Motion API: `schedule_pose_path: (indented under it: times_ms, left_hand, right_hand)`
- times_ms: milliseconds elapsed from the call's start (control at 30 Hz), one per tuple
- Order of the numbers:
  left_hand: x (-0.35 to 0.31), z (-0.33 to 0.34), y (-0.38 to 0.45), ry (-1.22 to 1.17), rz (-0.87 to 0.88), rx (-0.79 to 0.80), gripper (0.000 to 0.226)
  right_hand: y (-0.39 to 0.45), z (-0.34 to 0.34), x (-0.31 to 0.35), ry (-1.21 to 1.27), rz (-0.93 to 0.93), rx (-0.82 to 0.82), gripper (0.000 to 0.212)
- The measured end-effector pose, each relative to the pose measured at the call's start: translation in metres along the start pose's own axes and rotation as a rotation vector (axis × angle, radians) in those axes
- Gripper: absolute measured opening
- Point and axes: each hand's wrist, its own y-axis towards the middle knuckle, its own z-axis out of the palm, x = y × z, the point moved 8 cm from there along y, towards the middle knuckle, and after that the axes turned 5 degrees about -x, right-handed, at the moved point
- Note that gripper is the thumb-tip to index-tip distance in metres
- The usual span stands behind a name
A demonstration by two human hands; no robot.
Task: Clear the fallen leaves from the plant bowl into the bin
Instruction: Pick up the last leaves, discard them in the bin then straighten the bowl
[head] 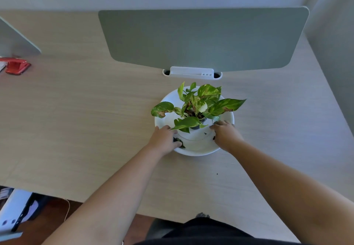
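At the far left edge of the pale wood-grain desk (86, 110) lies a red plastic object (16, 67), blurred and cut off by the frame. Moving right, the left hand (163, 139) sits at the near-left rim of the wide white round bowl (197, 151), fingers curled down over a dark fallen leaf (179, 140) that lies inside the bowl against the rim; whether the fingers actually pinch the leaf cannot be determined. At the centre of the bowl stands a small white pot (193, 132) holding a green variegated plant (199, 104) with some brown-edged leaves spreading over both rims. Small dark fragments (205, 133) lie on the bowl floor just right of the pot. The right hand (225, 134) rests inside the near-right part of the bowl, fingers bent downward and together; what they enclose, if anything, is hidden. Behind the bowl, a grey-green felt divider panel (203, 37) stands upright in a white plastic bracket (191, 73).
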Motion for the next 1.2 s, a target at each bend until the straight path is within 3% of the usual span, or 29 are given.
schedule_pose_path:
  times_ms: [233, 400, 533, 633, 933, 1067, 1200]
  left_hand:
    - [0.007, 0.024, 0.018, -0.023, -0.04, -0.002, 0.057]
    - [0.013, 0.031, 0.022, -0.049, -0.041, -0.015, 0.058]
    - [0.009, 0.028, 0.022, -0.024, -0.004, -0.053, 0.05]
    - [0.008, 0.028, 0.022, -0.029, 0.0, -0.049, 0.047]
    - [0.006, 0.027, 0.021, -0.005, 0.033, -0.057, 0.046]
    - [0.001, 0.024, 0.019, 0.03, 0.045, -0.066, 0.05]
    - [0.003, 0.025, 0.019, -0.004, -0.017, -0.055, 0.052]
  right_hand:
    - [-0.006, 0.016, 0.012, -0.044, -0.047, 0.108, 0.063]
    - [-0.008, 0.004, 0.011, 0.041, -0.018, 0.02, 0.033]
    - [-0.009, 0.005, 0.006, 0.056, -0.005, 0.02, 0.052]
    - [-0.006, 0.009, 0.005, 0.002, 0.019, 0.059, 0.058]
    - [-0.008, 0.016, 0.025, -0.109, -0.073, 0.252, 0.042]
    - [-0.008, 0.006, 0.016, 0.024, -0.031, 0.148, 0.049]
    - [-0.006, 0.001, 0.012, -0.239, -0.043, 0.097, 0.035]
